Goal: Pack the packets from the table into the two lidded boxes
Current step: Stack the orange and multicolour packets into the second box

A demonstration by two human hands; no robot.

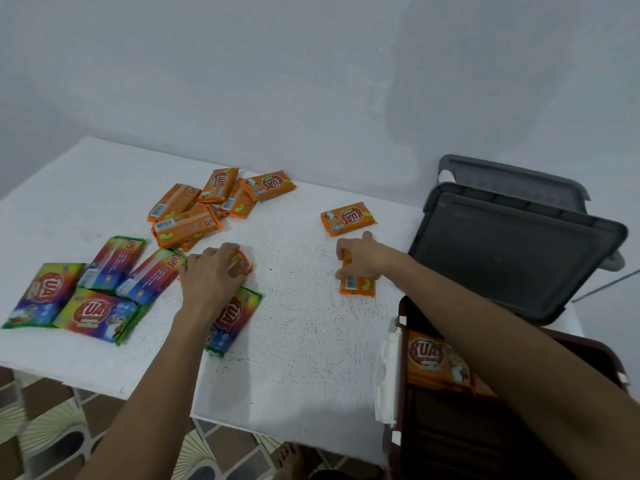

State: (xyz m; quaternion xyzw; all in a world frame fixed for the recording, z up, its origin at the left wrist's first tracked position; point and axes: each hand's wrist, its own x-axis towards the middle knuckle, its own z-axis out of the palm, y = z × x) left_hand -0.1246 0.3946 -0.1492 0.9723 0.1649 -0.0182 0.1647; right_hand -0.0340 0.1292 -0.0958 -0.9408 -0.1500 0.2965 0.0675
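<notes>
fingers [221, 252] of my left hand [207, 275]: curled over one orange packet [244, 265] on the white surface [298, 341]. right hand [362, 259]: pinching a second orange packet [358, 285], which lies flat.
in the way: my left forearm lies across one rainbow packet [230, 318]; my right forearm crosses the brown box [450, 438], hiding part of the boxed packet [433, 358].
count: rainbow packets, five; orange heap [201, 209], about six, overlapping; lone orange packet [348, 218], one, near the grey box [512, 251], lid up.
</notes>
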